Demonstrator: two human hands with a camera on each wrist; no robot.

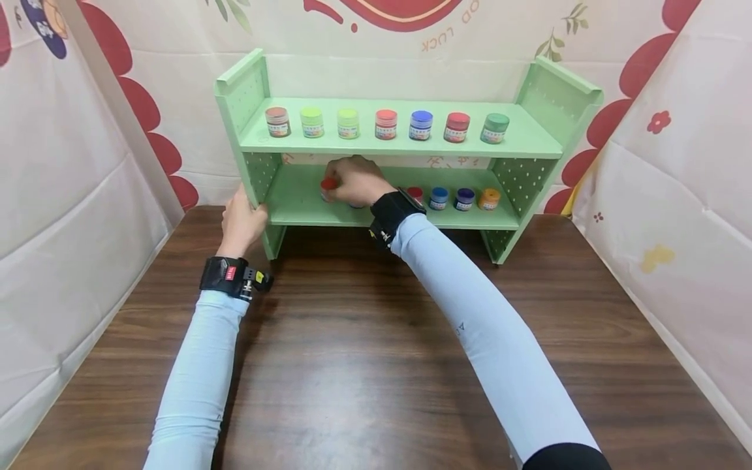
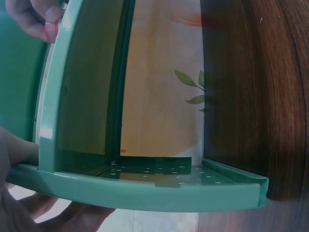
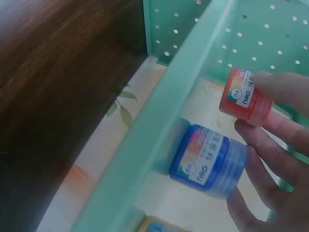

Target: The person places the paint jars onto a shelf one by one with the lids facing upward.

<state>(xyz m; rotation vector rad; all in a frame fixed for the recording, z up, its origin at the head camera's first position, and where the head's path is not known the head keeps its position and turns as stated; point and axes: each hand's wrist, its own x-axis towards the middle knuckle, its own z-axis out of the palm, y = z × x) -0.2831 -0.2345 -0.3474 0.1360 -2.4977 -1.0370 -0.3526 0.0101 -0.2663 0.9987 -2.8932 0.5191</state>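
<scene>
A green two-tier shelf (image 1: 399, 145) stands on the table. My left hand (image 1: 241, 222) grips the edge of its left side panel, with the thumb inside and fingers outside in the left wrist view. Over the left half of the lower tier, my right hand (image 1: 360, 181) pinches a small red paint jar (image 3: 240, 95) between thumb and fingers. The jar is tilted in the right wrist view; whether its base touches the shelf I cannot tell. Beside it stands a blue paint jar (image 3: 205, 158), close to my lower fingers and mostly hidden by my hand in the head view.
On the upper tier stands a row of several paint jars (image 1: 386, 125). Right of my right wrist, the lower tier bears a red jar (image 1: 414, 194), a blue jar (image 1: 438, 198), a purple jar (image 1: 464, 200) and an orange jar (image 1: 489, 199). A printed cloth (image 1: 411, 72) hangs behind.
</scene>
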